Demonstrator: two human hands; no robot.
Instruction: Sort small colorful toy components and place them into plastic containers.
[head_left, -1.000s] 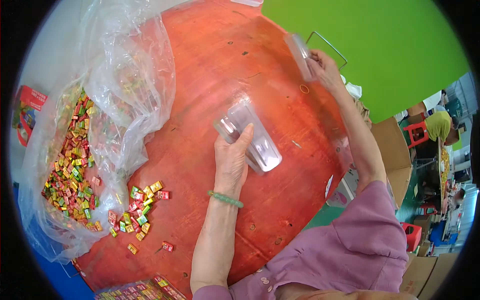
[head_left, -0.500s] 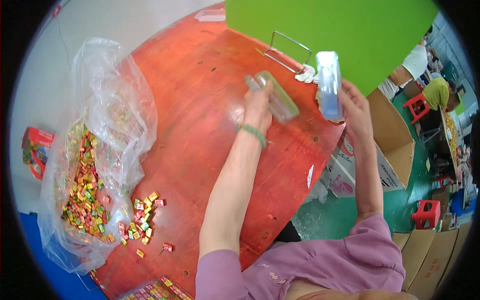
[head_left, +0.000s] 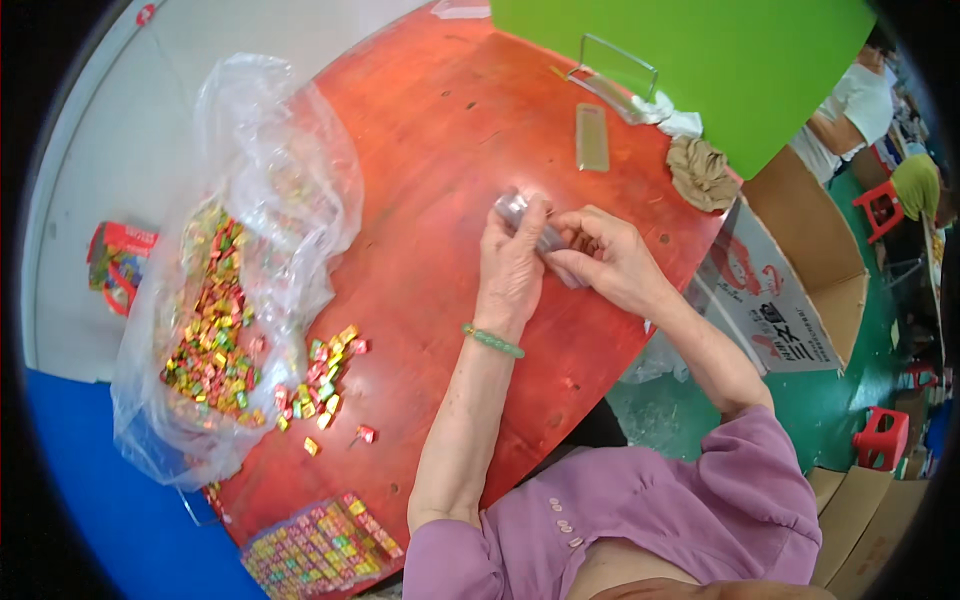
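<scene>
My left hand [head_left: 510, 262] and my right hand [head_left: 612, 258] meet over the middle of the red round table [head_left: 440, 130]. Together they hold a small clear plastic box [head_left: 530, 226]; the fingers hide most of it. A green bead bracelet [head_left: 492, 341] sits on my left wrist. Loose small colourful candies [head_left: 320, 382] lie on the table to the left of my left forearm. A big clear plastic bag [head_left: 235, 290] full of the same candies lies further left.
A clear flat lid [head_left: 591, 136] lies at the far side of the table, near a wire stand [head_left: 618, 68], a green board [head_left: 720, 60] and a crumpled brown cloth [head_left: 702, 172]. A filled candy tray [head_left: 315, 548] sits at the near edge. Cardboard boxes [head_left: 800, 270] and red stools [head_left: 884, 438] stand right.
My hands came back from the far side of the table toward me. The right hand's clear piece and the left hand's clear box are now brought together in front of me.
</scene>
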